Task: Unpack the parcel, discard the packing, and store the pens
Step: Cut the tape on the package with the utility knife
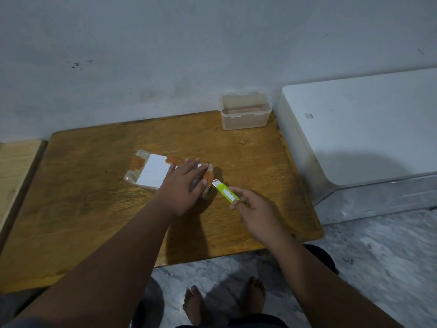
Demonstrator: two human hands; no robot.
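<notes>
Low wooden table (94, 209) against grey wall (165, 55), filling centre of view; white box-like unit (366, 126) just beside its R edge, on marble-pattern floor (378, 245). At far R corner of table, clear plastic container (244, 110), close to wall. Near table centre, parcel (151, 171): flat, wrapped in clear plastic w/ brown tape at corners, white label on top, lying on the wood. On parcel's R end, L hand (184, 183), palm down, fingers straight, pressing it to the table. Just R of that, R hand (253, 207), fingers curled round rear part of green cutter (225, 190); cutter tip pointed at parcel's R edge, touching or only v. near, cannot tell which
</notes>
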